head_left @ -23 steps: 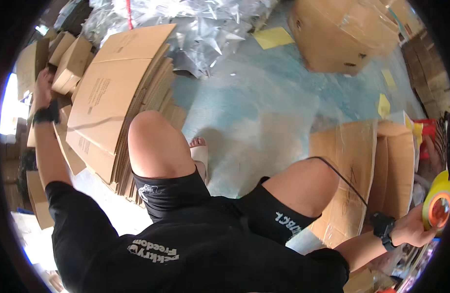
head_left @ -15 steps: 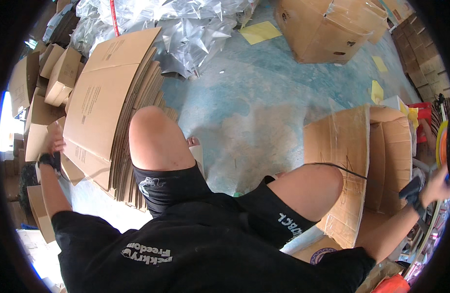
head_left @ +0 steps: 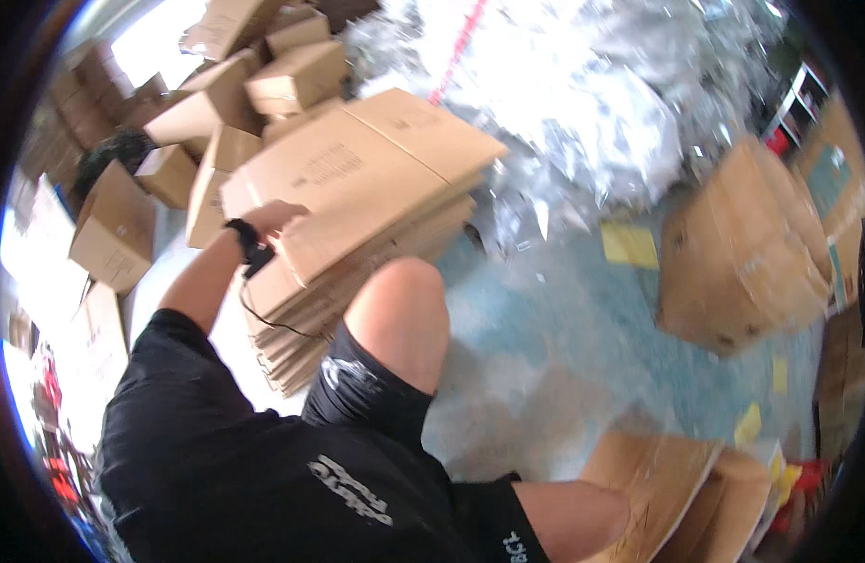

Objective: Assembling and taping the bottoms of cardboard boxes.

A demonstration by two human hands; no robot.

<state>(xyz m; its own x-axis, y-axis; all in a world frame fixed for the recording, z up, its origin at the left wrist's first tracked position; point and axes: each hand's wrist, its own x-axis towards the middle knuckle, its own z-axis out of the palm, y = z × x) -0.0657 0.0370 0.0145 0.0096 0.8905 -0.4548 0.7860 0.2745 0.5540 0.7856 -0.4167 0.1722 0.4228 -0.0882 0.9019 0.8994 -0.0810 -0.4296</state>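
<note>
My left hand (head_left: 275, 220), with a black band and a dark device at the wrist, rests on the near left part of a stack of flattened cardboard boxes (head_left: 357, 178). Its fingers reach out over the top sheet, somewhat blurred, and nothing shows in them. From the wrist device a thin black cable hangs across the stack's side. The stack lies on the floor beside my left knee. My right hand is out of the picture. An open cardboard box (head_left: 644, 479) stands by my right knee.
Several loose cartons (head_left: 296, 80) are piled beyond the stack, with an open carton (head_left: 118, 225) to the left. Clear plastic-wrapped silvery goods (head_left: 583, 113) fill the back. A large carton (head_left: 742, 249) stands at right on the blue floor (head_left: 536, 328), near a yellow sheet (head_left: 629, 245).
The view has swung to the left. My left hand has come from beside the cartons at the far left onto the stack's top sheet. My right hand has left the view.
</note>
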